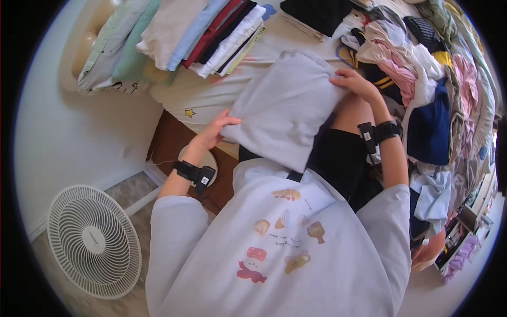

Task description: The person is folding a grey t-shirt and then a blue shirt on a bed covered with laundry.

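A folded light grey garment (285, 103) lies across my lap and the edge of the bed, tilted in my view. My left hand (218, 128) grips its lower left corner, thumb on top and fingers partly hidden beneath. At its upper right edge, my right hand (356, 84) holds the fabric between thumb and fingers. Dark cloth shows under the garment's right side, by my black shorts (336, 158). Black straps with small boxes sit around both my wrists.
Folded clothes (222, 35) stand in a row on the bed (186, 95), beside pillows (119, 51). A folded black garment (317, 16) lies at the back. Loose clothes (424, 87) are heaped on the right. A white fan (94, 241) stands on the floor at left.
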